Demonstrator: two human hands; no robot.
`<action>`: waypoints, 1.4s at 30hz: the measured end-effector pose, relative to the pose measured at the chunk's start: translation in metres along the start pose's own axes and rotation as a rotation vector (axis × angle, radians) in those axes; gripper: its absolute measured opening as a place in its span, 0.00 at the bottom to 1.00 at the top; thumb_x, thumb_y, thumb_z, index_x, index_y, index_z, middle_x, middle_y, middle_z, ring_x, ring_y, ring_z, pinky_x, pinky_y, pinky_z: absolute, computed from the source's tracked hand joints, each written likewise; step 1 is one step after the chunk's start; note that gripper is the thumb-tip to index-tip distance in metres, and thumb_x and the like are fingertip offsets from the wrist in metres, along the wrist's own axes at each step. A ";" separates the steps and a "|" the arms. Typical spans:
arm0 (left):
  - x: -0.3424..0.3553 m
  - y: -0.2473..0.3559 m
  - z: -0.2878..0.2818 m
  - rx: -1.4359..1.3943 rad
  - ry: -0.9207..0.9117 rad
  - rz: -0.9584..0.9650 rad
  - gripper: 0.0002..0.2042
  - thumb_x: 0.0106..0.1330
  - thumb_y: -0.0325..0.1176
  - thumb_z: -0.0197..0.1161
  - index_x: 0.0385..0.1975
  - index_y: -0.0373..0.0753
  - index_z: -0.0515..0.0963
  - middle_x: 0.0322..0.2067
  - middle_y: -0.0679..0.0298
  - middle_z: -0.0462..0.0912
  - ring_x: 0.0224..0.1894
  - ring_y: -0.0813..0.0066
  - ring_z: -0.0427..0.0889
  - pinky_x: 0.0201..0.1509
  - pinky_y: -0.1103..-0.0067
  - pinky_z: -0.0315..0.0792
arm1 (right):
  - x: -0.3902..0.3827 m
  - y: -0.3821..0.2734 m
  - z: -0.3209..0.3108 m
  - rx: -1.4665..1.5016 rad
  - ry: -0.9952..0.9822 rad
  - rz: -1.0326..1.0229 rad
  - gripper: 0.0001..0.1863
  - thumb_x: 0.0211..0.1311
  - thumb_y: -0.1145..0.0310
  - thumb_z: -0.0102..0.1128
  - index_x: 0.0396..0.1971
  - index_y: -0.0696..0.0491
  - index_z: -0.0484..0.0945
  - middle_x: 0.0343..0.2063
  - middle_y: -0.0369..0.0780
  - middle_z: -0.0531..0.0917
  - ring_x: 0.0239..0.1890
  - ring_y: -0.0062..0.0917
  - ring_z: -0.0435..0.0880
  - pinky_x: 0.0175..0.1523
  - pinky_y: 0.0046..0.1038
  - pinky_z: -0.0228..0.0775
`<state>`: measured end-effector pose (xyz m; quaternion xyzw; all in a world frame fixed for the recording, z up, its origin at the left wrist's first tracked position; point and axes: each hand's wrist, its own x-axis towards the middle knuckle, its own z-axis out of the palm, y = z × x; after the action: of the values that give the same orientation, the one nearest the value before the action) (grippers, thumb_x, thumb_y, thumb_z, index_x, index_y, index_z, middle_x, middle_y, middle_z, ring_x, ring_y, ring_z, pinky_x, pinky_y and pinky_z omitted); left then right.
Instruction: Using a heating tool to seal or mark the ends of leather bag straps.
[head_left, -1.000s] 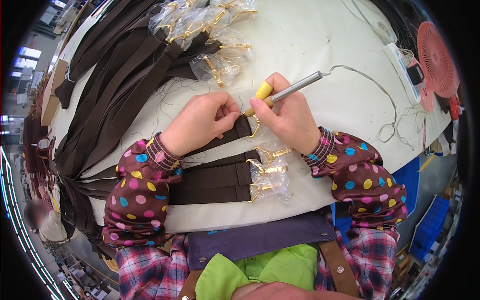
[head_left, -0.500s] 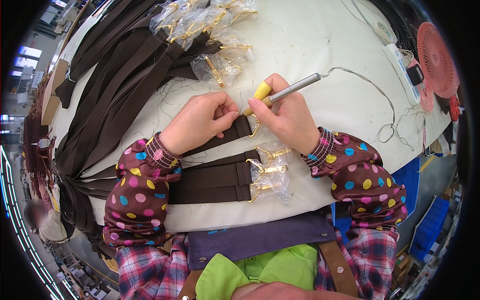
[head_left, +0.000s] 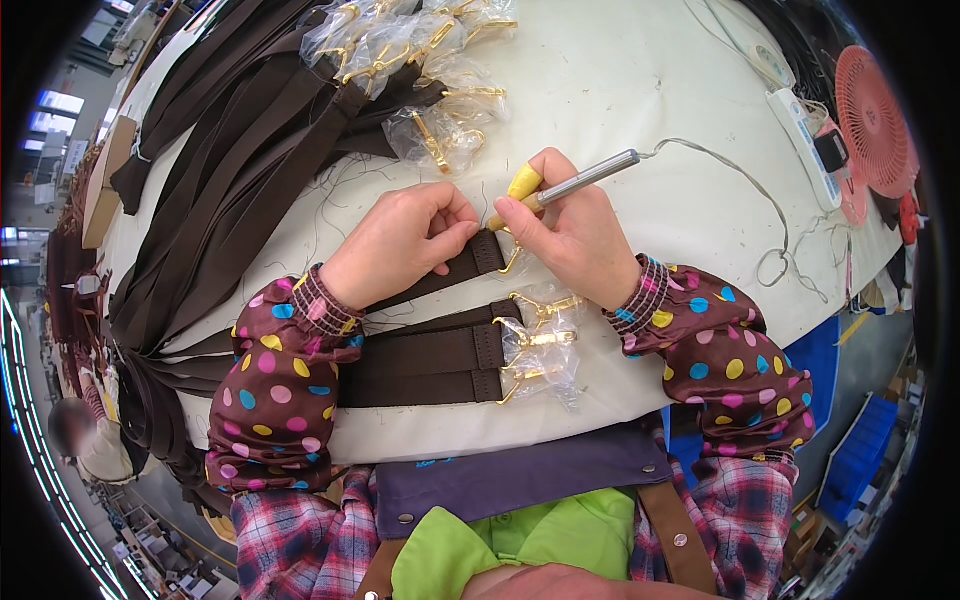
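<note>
Both my hands meet over the stitched end of a dark brown webbing strap (head_left: 482, 256). A gold metal hook (head_left: 512, 262) at that end is partly hidden by my right hand. My left hand (head_left: 405, 240) is closed in a pinch at the strap's upper edge; what its fingertips hold is too small to make out. In my right hand (head_left: 572, 228) is a corded pen-shaped tool (head_left: 592, 174) with a silver barrel, held like a pencil. Its tan tip end meets the strap's upper corner. A yellow finger cover (head_left: 525, 181) sits on a right-hand finger.
Nearer me lie more straps (head_left: 420, 368) with plastic-wrapped gold hooks (head_left: 540, 340). A large strap bundle (head_left: 235, 170) fills the left, with bagged hooks (head_left: 400, 45) at its far end. The tool's cord (head_left: 740, 170) loops right, near a white power strip (head_left: 803, 145) and pink fan (head_left: 875, 120).
</note>
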<state>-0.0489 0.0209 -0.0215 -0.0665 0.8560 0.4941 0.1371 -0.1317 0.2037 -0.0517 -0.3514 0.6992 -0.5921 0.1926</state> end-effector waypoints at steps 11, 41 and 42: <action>-0.001 -0.001 -0.002 0.006 -0.036 -0.040 0.06 0.67 0.29 0.58 0.34 0.32 0.73 0.24 0.70 0.74 0.25 0.88 0.73 0.26 0.86 0.74 | 0.000 -0.001 0.000 -0.017 0.000 0.000 0.10 0.63 0.70 0.59 0.34 0.56 0.66 0.23 0.33 0.75 0.23 0.10 0.68 0.26 0.16 0.60; -0.030 -0.003 -0.002 0.267 0.128 0.190 0.09 0.60 0.32 0.65 0.35 0.35 0.77 0.22 0.64 0.78 0.24 0.76 0.74 0.31 0.79 0.71 | -0.004 -0.015 -0.021 -0.169 -0.109 -0.085 0.11 0.52 0.74 0.65 0.35 0.58 0.74 0.25 0.41 0.78 0.26 0.28 0.79 0.33 0.23 0.70; -0.036 -0.002 -0.002 0.153 -0.039 0.095 0.10 0.59 0.35 0.66 0.35 0.36 0.77 0.21 0.62 0.78 0.23 0.70 0.76 0.31 0.76 0.72 | -0.008 -0.020 -0.021 -0.138 -0.141 -0.047 0.10 0.53 0.75 0.65 0.35 0.57 0.75 0.25 0.38 0.78 0.25 0.22 0.77 0.33 0.21 0.69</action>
<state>-0.0147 0.0171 -0.0112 -0.0056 0.8905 0.4346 0.1350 -0.1358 0.2230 -0.0287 -0.4211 0.7145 -0.5207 0.2028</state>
